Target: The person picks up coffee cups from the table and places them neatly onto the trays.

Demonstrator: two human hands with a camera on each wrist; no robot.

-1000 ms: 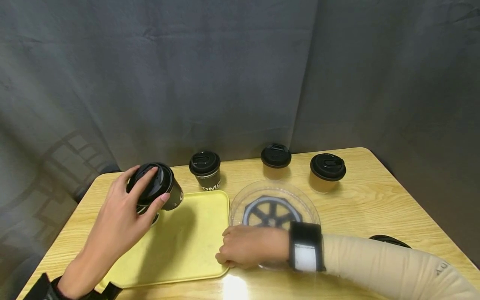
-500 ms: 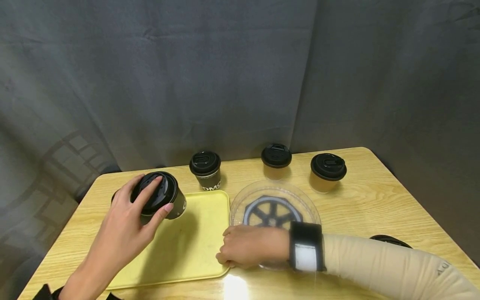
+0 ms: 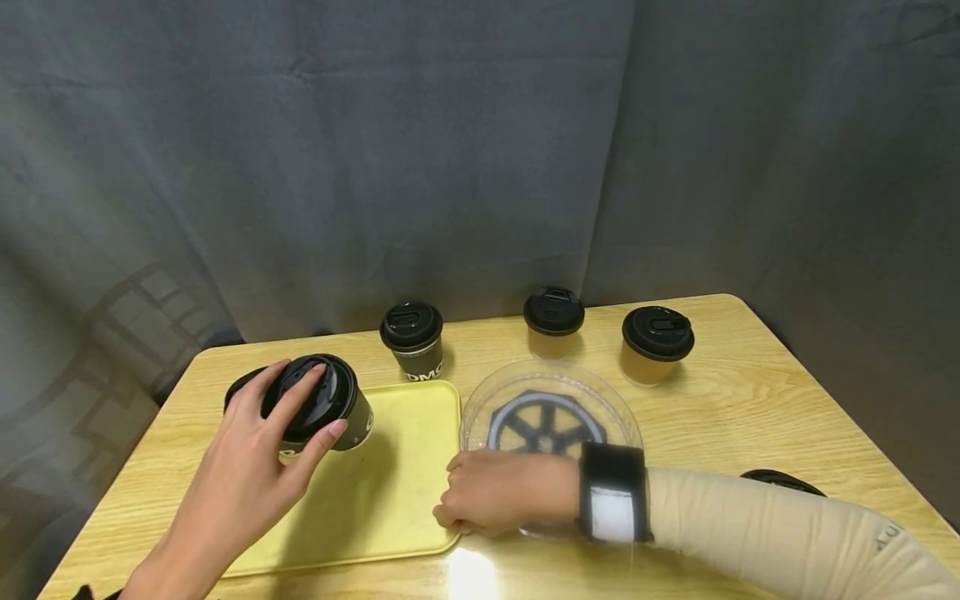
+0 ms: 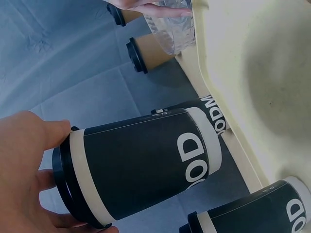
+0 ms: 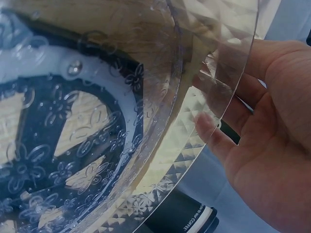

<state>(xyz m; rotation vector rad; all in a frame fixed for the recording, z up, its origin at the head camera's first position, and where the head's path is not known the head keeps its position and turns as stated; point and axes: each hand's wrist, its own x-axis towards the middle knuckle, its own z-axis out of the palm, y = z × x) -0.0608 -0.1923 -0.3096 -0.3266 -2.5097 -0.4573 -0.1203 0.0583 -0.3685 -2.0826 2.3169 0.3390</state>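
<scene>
In the head view, my left hand (image 3: 251, 454) grips a black lidded coffee cup (image 3: 358, 427) from above, fingers and thumb spread round its lid. The left wrist view shows white lettering on this cup (image 4: 141, 160). It hangs over the left part of the yellow tray (image 3: 405, 508). Behind my left hand stands a second black coffee cup (image 3: 240, 387), mostly hidden. My right hand (image 3: 502, 493) holds the tray's right edge with curled fingers; its fingertips are partly hidden. Beside it, the rim of a clear patterned plate (image 5: 228, 29) overlaps the fingers in the right wrist view.
A dark spoked wheel shape (image 3: 546, 423) shows through the clear plate. Along the table's (image 3: 720, 400) back stand a black cup (image 3: 420, 360) and two brown cups with black lids (image 3: 552, 321) (image 3: 652, 358). Another black lid (image 3: 780, 478) peeks out behind the right sleeve.
My left hand has lowered the held cup and shifted it slightly right, uncovering part of the other cup's lid. The right hand and tray look unmoved.
</scene>
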